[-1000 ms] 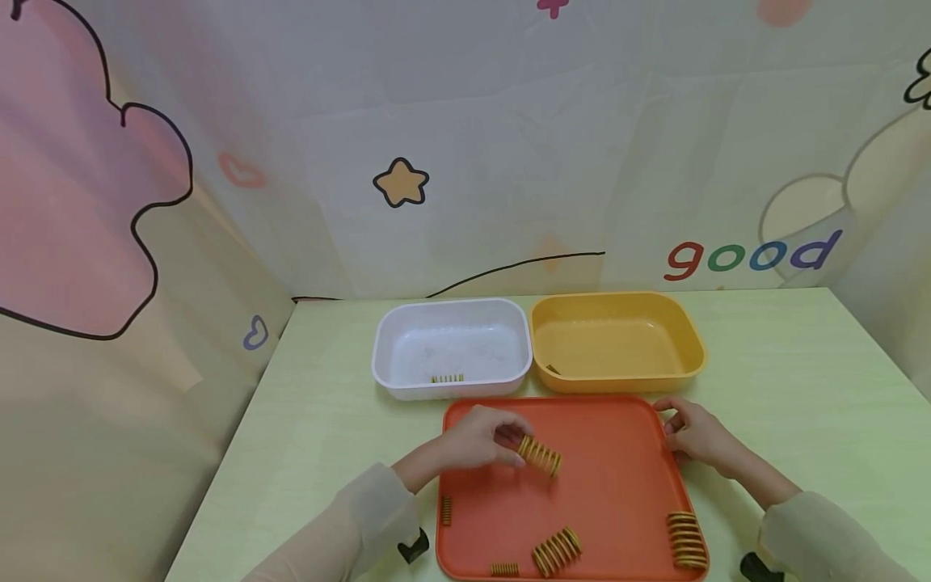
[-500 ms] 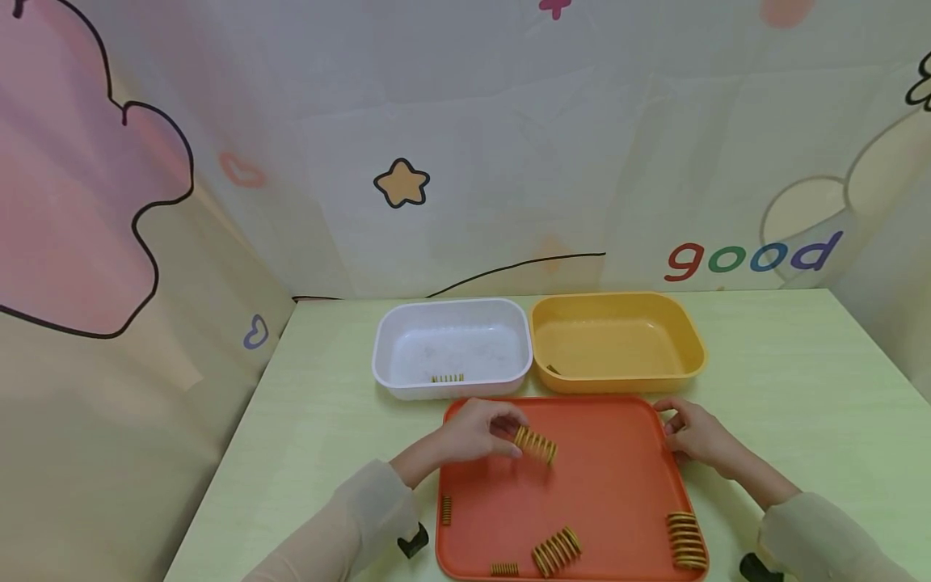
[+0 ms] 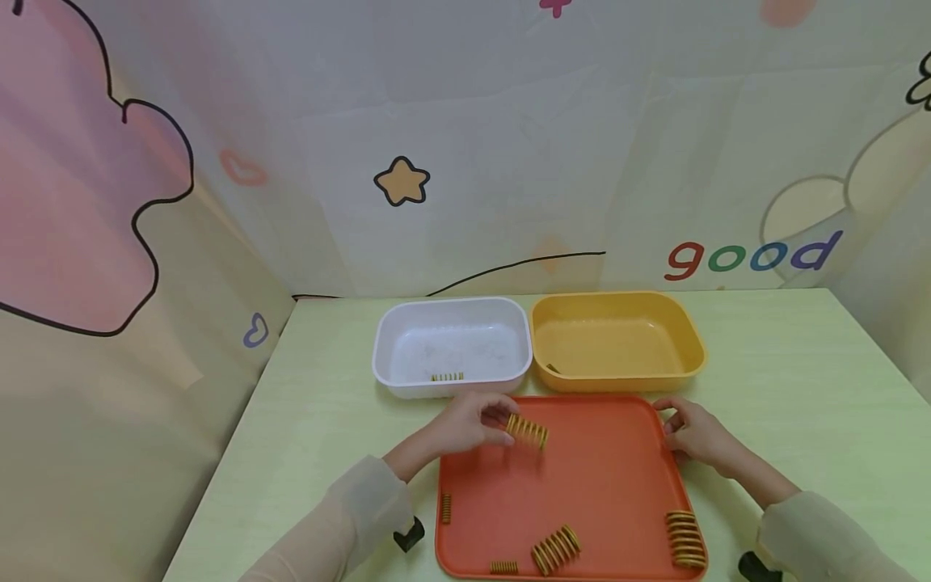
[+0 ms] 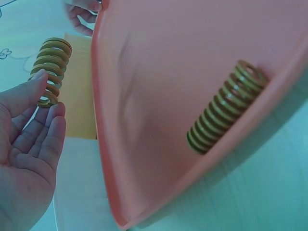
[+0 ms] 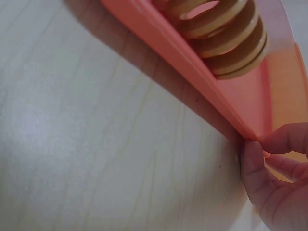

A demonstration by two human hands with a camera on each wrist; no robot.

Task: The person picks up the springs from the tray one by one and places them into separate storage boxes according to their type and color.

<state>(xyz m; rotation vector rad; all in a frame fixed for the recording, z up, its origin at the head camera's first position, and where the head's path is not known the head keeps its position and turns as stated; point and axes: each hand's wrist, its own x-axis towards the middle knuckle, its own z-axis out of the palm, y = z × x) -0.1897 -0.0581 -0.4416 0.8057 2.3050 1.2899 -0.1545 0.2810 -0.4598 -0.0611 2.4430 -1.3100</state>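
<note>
Pinched between the thumb and fingers of my left hand [image 3: 462, 423] is a yellow coil spring [image 3: 527, 432], held above the far left part of an orange-red tray [image 3: 611, 477]. In the left wrist view the held spring [image 4: 51, 67] points up from the fingertips. My right hand [image 3: 697, 434] pinches the tray's right rim near its far corner, as the right wrist view shows. On the tray lie a thick spring [image 3: 556, 550] near the front, another thick spring [image 3: 686, 539] along the right edge, and two small springs, one by the left rim [image 3: 446, 508] and one at the front [image 3: 503, 567].
Behind the tray stand a white bin [image 3: 452, 391] and a yellow bin [image 3: 618, 384], side by side. A small spring [image 3: 447, 377] lies in the white bin, and a tiny, partly hidden piece [image 3: 553, 369] in the yellow one. A printed curtain [image 3: 509, 162] hangs behind the table.
My left hand has moved away from me and slightly left over the tray, carrying the spring. The right hand stays at the tray's rim.
</note>
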